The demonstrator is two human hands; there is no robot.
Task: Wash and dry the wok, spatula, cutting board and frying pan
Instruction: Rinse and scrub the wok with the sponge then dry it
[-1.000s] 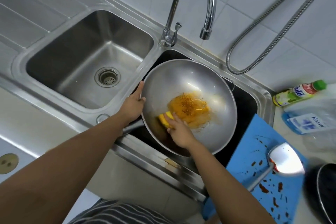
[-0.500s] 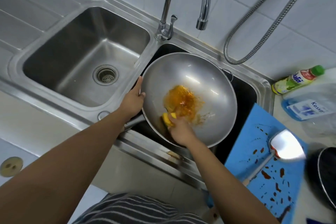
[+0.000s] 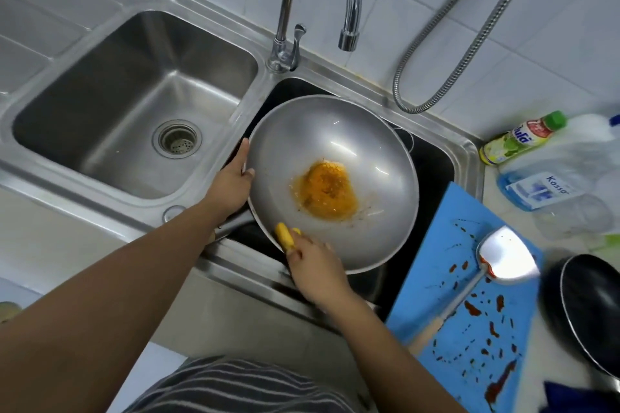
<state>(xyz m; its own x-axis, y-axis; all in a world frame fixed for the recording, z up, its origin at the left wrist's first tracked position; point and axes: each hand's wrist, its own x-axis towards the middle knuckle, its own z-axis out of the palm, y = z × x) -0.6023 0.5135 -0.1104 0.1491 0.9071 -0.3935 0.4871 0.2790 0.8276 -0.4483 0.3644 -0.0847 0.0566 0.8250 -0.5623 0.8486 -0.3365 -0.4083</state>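
- Over the right basin of your steel double sink (image 3: 255,87), your left hand (image 3: 231,185) grips the grey metal wok (image 3: 335,141) by its rim; your right hand (image 3: 316,270) pinches a yellow sponge (image 3: 285,236).
- On the white worktop (image 3: 490,209), a clear bottle of blue liquid (image 3: 545,189) reads "Kossa".

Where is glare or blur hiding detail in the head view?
Head view: glare streaks on the wok wall, but the orange residue is readable; the spatula blade is blown out white; the frying pan and bottles at the right edge are smeared; the wide lens bends the sink rim.
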